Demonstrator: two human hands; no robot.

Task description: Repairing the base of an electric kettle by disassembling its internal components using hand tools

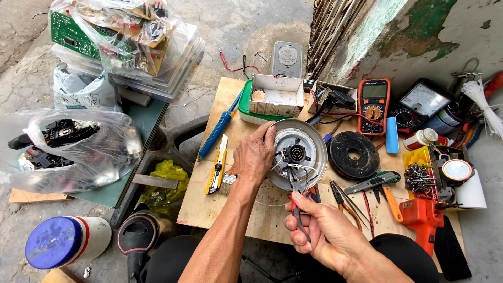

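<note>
Head view: left hand (255, 155) clamped on the 9 o'clock rim of the round metal base (297, 153), tilting it upright at board centre. Right hand (320, 229), fingers closed round red-handled pliers (299, 196). Pliers' long axis runs 6 to 12, tips at the white wires (293, 167), touching or not I cannot tell. Base lies at 12 o'clock from right fingers; left hand nearer.

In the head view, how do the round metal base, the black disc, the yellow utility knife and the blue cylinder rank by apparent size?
1. Round metal base
2. Black disc; yellow utility knife: longer, much narrower, so unsure
3. Blue cylinder
</note>
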